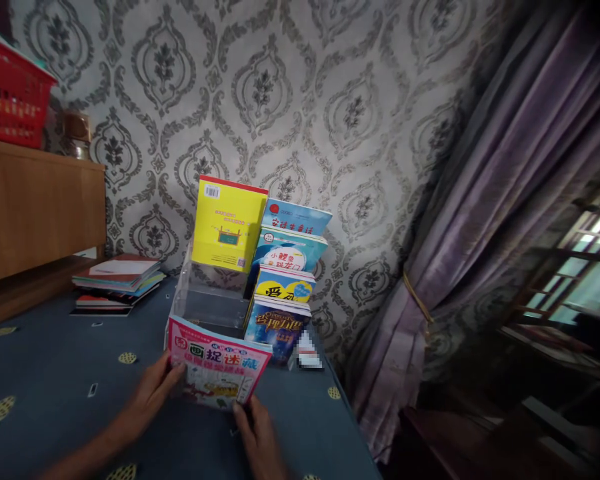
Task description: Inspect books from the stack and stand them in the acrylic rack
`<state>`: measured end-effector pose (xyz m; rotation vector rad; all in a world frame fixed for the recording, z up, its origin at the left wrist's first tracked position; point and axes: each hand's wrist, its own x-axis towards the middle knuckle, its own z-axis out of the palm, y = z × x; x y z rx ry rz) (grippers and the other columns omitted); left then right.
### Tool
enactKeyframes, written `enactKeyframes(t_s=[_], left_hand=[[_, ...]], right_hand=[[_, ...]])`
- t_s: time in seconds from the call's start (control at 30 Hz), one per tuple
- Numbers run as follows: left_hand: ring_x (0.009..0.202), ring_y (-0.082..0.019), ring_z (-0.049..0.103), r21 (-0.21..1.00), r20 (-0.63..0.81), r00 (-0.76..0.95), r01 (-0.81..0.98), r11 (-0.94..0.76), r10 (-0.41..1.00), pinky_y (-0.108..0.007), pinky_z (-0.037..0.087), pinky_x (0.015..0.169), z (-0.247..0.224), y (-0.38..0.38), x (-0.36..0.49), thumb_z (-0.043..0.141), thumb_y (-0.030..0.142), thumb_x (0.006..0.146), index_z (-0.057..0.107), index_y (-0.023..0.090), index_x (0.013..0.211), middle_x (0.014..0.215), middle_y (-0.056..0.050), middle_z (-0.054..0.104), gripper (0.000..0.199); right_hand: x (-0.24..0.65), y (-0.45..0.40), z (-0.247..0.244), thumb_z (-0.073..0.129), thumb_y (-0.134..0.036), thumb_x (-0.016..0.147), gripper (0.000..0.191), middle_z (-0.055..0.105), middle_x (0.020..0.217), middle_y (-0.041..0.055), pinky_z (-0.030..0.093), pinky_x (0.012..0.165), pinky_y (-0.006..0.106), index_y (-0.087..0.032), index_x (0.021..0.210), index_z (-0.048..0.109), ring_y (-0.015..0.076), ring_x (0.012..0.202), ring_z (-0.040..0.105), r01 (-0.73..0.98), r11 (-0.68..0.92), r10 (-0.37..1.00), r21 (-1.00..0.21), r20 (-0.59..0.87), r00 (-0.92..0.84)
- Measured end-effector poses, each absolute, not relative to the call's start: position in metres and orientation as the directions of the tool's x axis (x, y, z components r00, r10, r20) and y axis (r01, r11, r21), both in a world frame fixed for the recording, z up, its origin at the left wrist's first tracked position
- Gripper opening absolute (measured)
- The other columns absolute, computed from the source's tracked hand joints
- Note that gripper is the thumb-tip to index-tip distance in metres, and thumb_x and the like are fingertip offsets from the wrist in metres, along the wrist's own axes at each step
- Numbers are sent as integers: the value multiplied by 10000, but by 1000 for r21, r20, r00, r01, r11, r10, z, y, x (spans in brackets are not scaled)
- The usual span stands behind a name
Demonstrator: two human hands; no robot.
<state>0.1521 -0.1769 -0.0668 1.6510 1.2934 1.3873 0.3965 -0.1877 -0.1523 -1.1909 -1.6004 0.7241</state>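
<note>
A pink-bordered picture book [215, 373] is held between my two hands, tilted slightly, in front of a clear plastic book rack [210, 303]. My left hand [157, 383] grips its left edge, thumb on the cover. At the lower right corner my right hand [253, 423] pinches it. On the rack's upper left tier stands a yellow book [230, 227], back cover outward. The right column holds a light blue book [297, 217], a teal book [293, 253], a yellow and white book [285, 283] and a dark blue book [275, 330]. The picture book hides the rack's lower left front.
A stack of books [117, 283] lies on the dark blue patterned cloth [110, 387] at left. Behind it stands a wooden cabinet [40, 207] with a red basket [15, 93] on top. A purple curtain [460, 213] hangs at right, beyond the cloth's edge.
</note>
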Motion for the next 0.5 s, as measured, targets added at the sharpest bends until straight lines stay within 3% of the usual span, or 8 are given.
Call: enactKeyframes(t_s=[0.2,0.37,0.5], left_hand=[[825,-271,677,947,251,59,194,-257,966,-364,590,701,-100,-170,152,575,758,828,685,199,1018,903,-77,746,600],[818,-259,671,966,194,84,158,-205,977,-354,588,680,-100,-172,152,603,689,852,667,191,1122,984,-92,748,571],[788,-245,667,978,154,98,125,-165,983,-308,558,591,-101,-173,152,653,693,806,639,191,1090,959,-91,736,577]], right_hand=[[403,-185,-181,535,-520,1018,453,708,1337,95,601,997,428,-274,1382,646,287,1224,682,426,331,938,-842,343,-52],[404,-183,-164,546,-599,986,503,753,1242,103,631,917,403,-238,1305,690,277,1135,718,376,331,942,-866,325,-81],[400,-185,-142,532,-623,984,524,755,1217,105,605,944,391,-217,1280,681,266,1119,710,284,311,950,-907,284,-133]])
